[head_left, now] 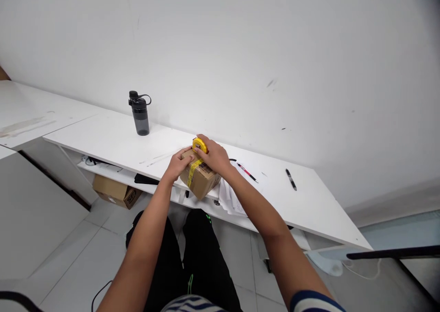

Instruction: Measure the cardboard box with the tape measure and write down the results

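Note:
A small cardboard box [202,180] sits at the front edge of a white desk [117,142]. A yellow tape measure [199,145] rests on the box's far top edge, and its yellow tape runs across the top of the box. My right hand [215,156] is closed around the tape measure's case. My left hand [178,163] pinches the tape's end against the box's near left edge.
A dark water bottle [140,114] stands at the back left by the wall. A red pen [246,172] and a black marker [290,179] lie to the right, with white papers [231,197] by the box. Another cardboard box [116,192] sits on the floor under the desk.

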The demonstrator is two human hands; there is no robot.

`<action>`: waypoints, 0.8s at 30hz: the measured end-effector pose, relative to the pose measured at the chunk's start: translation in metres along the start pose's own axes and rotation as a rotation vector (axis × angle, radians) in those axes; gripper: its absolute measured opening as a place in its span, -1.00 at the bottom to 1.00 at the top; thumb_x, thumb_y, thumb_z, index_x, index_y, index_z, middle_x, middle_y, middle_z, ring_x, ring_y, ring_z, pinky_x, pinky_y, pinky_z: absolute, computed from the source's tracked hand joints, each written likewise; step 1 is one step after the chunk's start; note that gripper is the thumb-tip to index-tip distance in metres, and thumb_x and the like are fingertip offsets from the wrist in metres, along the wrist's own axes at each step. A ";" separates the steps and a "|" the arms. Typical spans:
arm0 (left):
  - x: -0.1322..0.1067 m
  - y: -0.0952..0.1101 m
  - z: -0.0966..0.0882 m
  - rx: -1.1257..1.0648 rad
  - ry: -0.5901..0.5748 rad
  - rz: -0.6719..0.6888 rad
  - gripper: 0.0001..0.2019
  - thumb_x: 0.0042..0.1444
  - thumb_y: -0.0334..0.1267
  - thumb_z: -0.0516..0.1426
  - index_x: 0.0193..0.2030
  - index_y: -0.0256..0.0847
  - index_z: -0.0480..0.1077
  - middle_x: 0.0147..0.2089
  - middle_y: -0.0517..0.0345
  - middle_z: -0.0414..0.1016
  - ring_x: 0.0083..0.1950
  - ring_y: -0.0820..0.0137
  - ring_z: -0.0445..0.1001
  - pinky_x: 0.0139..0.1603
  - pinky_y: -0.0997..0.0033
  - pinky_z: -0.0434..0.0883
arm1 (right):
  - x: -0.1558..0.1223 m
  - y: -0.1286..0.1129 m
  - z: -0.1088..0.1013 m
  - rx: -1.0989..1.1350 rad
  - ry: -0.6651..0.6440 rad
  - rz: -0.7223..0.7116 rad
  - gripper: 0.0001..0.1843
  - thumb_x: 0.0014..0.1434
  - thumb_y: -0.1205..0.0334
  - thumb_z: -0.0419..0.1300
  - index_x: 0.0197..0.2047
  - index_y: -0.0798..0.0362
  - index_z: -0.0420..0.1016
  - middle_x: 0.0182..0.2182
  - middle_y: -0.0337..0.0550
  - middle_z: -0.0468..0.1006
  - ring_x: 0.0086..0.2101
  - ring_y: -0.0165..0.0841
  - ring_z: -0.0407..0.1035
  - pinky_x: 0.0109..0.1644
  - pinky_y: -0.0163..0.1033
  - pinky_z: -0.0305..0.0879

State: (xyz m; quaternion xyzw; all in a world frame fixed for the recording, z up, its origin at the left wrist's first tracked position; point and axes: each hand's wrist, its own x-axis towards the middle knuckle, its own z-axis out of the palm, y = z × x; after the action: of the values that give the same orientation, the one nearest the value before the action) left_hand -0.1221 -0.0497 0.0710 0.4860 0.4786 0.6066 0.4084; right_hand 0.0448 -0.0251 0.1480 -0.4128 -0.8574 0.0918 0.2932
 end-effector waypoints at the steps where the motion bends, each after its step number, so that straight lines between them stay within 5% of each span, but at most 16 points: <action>1: 0.000 0.000 0.001 0.000 0.012 -0.003 -0.40 -0.02 -0.10 0.23 0.19 -0.23 0.42 0.16 -0.03 0.50 0.10 0.17 0.49 0.10 0.21 0.44 | -0.007 0.001 -0.004 -0.009 -0.002 0.003 -0.45 0.29 -0.01 0.07 0.32 -0.16 0.23 -0.08 -0.06 0.54 -0.12 -0.08 0.44 -0.06 -0.07 0.32; 7: -0.004 0.003 0.003 0.018 0.023 -0.038 -0.38 -0.04 -0.07 0.24 0.20 -0.22 0.42 0.15 -0.04 0.51 0.09 0.15 0.49 0.10 0.18 0.44 | -0.081 0.019 -0.029 0.062 0.092 0.064 -0.48 0.26 -0.06 0.11 0.26 -0.21 0.30 0.11 -0.14 0.49 0.01 -0.10 0.44 0.03 -0.02 0.39; 12: -0.001 -0.002 0.001 -0.028 0.011 -0.019 -0.37 -0.06 -0.07 0.27 0.19 -0.23 0.44 0.17 -0.03 0.49 0.11 0.15 0.47 0.10 0.22 0.43 | -0.127 0.035 -0.026 0.140 0.267 0.088 -0.46 0.23 -0.08 0.15 0.23 -0.11 0.33 0.14 -0.06 0.47 0.09 -0.14 0.42 0.14 -0.02 0.39; 24: -0.002 -0.009 -0.001 -0.094 0.030 -0.023 -0.38 -0.06 -0.08 0.29 0.17 -0.22 0.45 0.14 -0.04 0.51 0.08 0.16 0.47 0.10 0.22 0.40 | -0.117 0.030 -0.023 0.086 0.298 0.062 -0.43 0.24 -0.08 0.14 0.25 -0.05 0.30 0.15 -0.04 0.47 0.10 -0.15 0.41 0.11 -0.02 0.41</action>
State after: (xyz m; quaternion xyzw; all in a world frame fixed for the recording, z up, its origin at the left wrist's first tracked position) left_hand -0.1220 -0.0494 0.0614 0.4517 0.4609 0.6310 0.4306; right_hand 0.1351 -0.0972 0.1046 -0.4350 -0.7866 0.0753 0.4317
